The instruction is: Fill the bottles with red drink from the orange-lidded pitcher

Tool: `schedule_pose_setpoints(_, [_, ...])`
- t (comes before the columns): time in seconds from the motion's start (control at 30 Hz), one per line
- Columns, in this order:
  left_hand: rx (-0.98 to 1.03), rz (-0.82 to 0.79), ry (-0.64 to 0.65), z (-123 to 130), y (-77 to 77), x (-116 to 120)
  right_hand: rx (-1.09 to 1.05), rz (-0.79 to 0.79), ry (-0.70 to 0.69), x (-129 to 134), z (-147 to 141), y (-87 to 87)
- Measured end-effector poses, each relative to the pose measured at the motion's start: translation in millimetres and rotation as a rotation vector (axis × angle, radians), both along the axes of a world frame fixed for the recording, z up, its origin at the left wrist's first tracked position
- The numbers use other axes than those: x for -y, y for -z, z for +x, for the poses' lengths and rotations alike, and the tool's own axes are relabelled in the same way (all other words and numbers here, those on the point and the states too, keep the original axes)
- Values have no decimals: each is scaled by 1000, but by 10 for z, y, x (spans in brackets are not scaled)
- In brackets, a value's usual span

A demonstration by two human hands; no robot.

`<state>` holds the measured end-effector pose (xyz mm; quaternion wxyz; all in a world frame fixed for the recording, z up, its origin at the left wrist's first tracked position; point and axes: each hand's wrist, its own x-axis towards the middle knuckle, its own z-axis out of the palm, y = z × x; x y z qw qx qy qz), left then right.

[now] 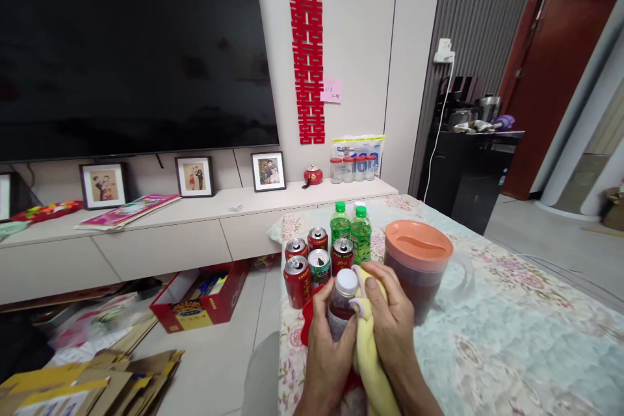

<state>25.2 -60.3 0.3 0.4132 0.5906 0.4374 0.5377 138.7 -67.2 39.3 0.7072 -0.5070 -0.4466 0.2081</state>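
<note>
My left hand [327,344] is closed around a clear plastic bottle [340,304] with a white cap and dark liquid inside. In my right hand [390,312] is a yellow cloth [369,354] with a pale purple edge, pressed against the bottle's side near the cap. Part of something red shows under the left hand, mostly covered. Just beyond the hands stand several drink cans, among them a red can [297,283] and a green can [319,266], and two green-capped bottles [361,234]. Right of my right hand is a pitcher [414,273] of dark liquid with an orange lid.
A flowered tablecloth [511,338] covers the table. Behind it runs a low white cabinet [166,234] with picture frames, a red pot [312,175] and red-lidded jars [347,170]. On the floor to the left are a red box [205,305] and flattened cardboard [112,383].
</note>
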Motion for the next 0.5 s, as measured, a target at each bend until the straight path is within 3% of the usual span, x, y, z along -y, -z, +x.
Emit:
schedule_pose_setpoints(0.17, [1,-1,134,-52,-19,29,-92,-177,-187,-142,49,264])
schedule_pose_setpoints(0.3, [31,-80,142,-74,-68,74,21,-246,-208,-219,190,473])
schedule_pose_setpoints(0.5, [61,-63,46,-92,-60,123,254,-279,-155,-218,231,492])
